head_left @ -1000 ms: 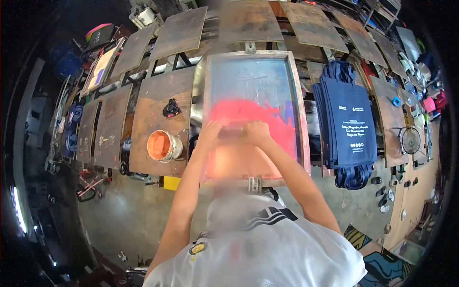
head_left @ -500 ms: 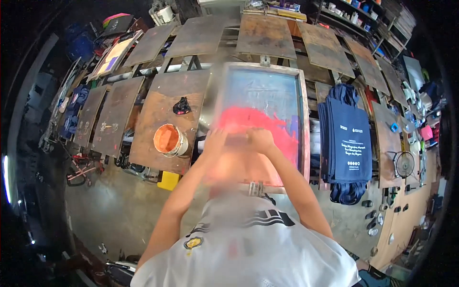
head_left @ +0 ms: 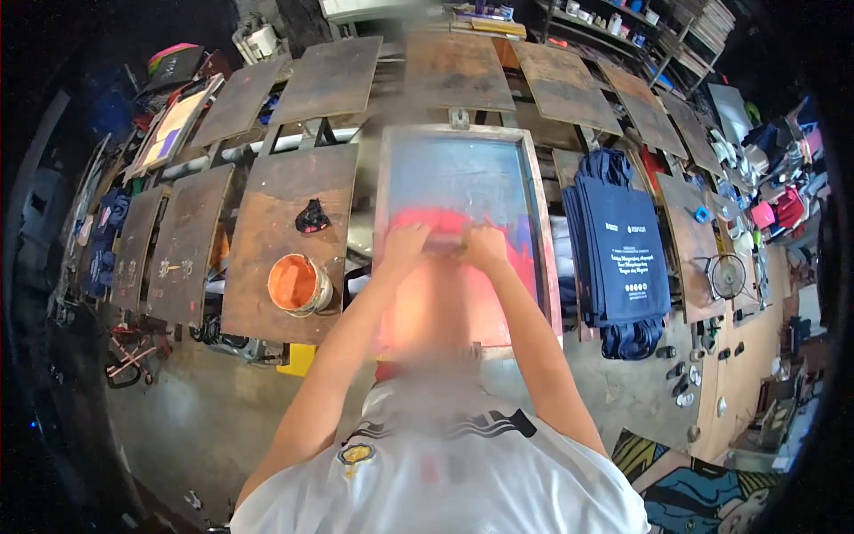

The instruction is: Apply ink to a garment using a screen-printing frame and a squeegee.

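My left hand [head_left: 402, 242] and my right hand [head_left: 481, 246] are closed on a squeegee [head_left: 443, 243], partly hidden by fingers and blur, over a framed printing screen [head_left: 460, 168] straight in front of me. Bright red-pink ink [head_left: 518, 269] covers much of the lower mesh, with pale blue showing above it. On the wooden board [head_left: 288, 178] to the left stand an orange-filled bucket [head_left: 295, 284] and a crumpled black item [head_left: 313, 217]. A thick pile of navy tote bags [head_left: 618, 259] lies right of the screen.
More stained boards [head_left: 461, 69] on metal supports run behind and to both sides. A small fan [head_left: 727, 276] stands at the right. Shelves with containers [head_left: 605, 22] are at the back. Footwear [head_left: 683, 383] lies on the concrete floor [head_left: 178, 400] at lower right.
Both hands with the squeegee have moved slightly toward the far side of the screen since half a second ago. The whole view has shifted a little as my head moved.
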{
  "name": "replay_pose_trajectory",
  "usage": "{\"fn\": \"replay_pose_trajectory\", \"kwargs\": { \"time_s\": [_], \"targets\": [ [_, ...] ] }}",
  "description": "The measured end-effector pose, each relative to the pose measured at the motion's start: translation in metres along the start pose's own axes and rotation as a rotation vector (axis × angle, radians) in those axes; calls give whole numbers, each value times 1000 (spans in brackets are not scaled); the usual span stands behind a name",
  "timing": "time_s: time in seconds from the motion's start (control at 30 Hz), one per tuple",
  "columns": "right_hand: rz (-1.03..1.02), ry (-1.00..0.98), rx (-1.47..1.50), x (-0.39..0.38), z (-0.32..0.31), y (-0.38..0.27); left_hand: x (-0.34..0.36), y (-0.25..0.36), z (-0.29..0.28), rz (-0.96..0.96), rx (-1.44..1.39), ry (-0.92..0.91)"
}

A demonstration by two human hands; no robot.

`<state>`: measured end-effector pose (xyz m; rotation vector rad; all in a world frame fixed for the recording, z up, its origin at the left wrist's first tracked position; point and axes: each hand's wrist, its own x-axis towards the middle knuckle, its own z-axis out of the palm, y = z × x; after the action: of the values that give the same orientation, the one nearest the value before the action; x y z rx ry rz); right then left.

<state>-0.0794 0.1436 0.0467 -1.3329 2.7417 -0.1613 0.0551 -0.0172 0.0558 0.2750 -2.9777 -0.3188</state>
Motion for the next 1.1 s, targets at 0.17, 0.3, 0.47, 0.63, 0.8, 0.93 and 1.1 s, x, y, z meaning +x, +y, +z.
{"fn": "replay_pose_trajectory", "kwargs": {
  "time_s": [0.17,0.3,0.47,0.63,0.8,0.93,1.1],
  "targets": [
    [12,-7,21,-1,-2,-6,-3,-7,13,-16,-16,-28],
    [32,-72,-10,-8,-2,-15,-11,-15,25,57,-33,74],
    [56,-156,-2,-31,10,-20,-37,-3,25,5,-71,23],
    [14,206,84,-84,30,-33,-84,21,24,-22,6,56],
    [-51,255,93,-135,26,-51,-133,52,3,-20,10,81],
    [-81,262,121,-142,16,-55,-138,55,-2,-52,-9,56],
    [-55,129,139,-93,6,-42,-85,12,4,-38,-173,-99]
  ]
}}
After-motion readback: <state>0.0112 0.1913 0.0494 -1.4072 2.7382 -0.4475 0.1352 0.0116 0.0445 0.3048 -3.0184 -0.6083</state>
